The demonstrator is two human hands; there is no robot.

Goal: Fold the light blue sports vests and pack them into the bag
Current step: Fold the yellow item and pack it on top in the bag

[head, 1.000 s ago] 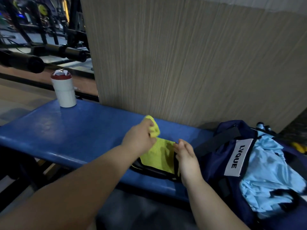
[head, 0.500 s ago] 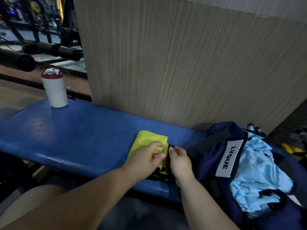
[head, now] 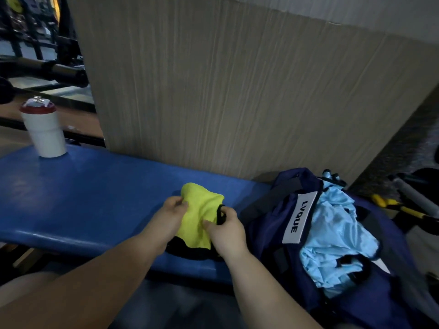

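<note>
Pinching a yellow cloth (head: 198, 218) with left grip (head: 173, 211) and right grip (head: 226, 230) alike at centre frame, over the blue counter (head: 95, 198), with light blue vests (head: 337, 233) crumpled inside the open navy bag (head: 264, 245) at lower right.

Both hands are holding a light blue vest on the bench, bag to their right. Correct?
No: the head view shows the left hand and right hand holding a yellow cloth on the bench. The bag is to their right.
</note>
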